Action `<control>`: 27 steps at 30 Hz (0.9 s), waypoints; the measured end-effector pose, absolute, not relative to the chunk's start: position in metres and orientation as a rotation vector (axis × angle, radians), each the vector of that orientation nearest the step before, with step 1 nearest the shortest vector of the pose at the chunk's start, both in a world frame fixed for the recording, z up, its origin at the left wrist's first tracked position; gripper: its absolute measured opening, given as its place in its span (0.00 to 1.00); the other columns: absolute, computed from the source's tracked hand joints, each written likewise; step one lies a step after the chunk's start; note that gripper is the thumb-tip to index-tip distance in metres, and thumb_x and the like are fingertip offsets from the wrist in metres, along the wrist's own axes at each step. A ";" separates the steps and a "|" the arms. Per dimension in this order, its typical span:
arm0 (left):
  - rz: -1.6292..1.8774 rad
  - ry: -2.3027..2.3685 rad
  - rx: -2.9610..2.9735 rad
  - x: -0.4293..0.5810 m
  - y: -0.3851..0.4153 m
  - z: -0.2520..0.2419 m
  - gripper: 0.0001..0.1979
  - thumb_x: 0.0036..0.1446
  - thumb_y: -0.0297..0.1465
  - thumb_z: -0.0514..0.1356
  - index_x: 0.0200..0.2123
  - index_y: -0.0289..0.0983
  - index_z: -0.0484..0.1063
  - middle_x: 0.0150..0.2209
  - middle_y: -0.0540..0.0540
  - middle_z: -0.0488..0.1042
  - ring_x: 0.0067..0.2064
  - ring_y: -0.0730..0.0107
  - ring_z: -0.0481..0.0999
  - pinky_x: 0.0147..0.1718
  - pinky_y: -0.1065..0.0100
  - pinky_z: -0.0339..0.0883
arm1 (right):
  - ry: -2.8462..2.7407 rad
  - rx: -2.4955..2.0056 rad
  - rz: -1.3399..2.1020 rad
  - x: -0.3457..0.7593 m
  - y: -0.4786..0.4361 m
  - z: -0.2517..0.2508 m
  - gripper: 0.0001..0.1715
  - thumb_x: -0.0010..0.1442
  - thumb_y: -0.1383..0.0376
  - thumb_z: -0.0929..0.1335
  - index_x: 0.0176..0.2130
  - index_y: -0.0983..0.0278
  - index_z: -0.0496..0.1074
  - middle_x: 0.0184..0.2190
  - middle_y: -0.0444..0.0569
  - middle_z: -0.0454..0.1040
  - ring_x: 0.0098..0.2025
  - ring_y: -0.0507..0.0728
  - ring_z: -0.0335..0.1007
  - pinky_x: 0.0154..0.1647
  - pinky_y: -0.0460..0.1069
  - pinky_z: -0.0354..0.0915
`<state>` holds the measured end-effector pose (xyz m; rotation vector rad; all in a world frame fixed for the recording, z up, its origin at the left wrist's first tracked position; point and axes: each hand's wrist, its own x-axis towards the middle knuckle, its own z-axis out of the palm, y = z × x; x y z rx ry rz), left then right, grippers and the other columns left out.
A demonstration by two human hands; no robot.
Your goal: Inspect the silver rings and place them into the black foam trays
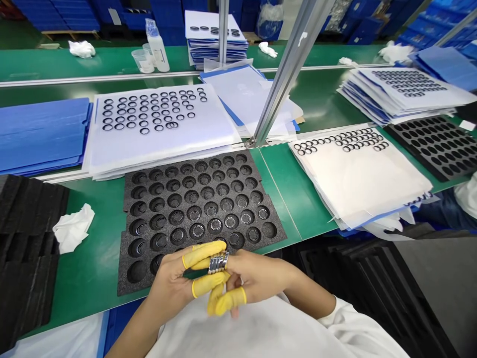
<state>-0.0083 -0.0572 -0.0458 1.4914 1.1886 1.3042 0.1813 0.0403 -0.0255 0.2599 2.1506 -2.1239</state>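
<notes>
Green covers the long tabletop [89, 273]. Back from the tabletop's near edge, a pile of white sheets [186, 144] carries dark rings [144, 131]. Along that near edge lies a black foam tray [204, 219], round pieces [197, 230] seated in many of its pockets. At the tray's near edge, the left hand [175, 276] pinches a short row of shiny metal rings [217, 263] between yellow-capped fingers and thumb; the right hand [253, 276], half curled, meets the row's right end, though whether it grips is unclear.

The fingers [204, 252] hide — partly — the shiny pieces [217, 263].
</notes>
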 end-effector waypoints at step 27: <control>1.368 1.203 1.857 -0.003 -0.055 -0.029 0.28 0.61 0.28 0.67 0.64 0.45 0.70 0.51 0.42 0.83 0.47 0.60 0.86 0.41 0.70 0.82 | 2.086 0.164 -2.213 0.189 0.046 -0.014 0.25 0.76 0.51 0.53 0.45 0.66 0.67 0.25 0.45 0.80 0.22 0.48 0.75 0.25 0.42 0.66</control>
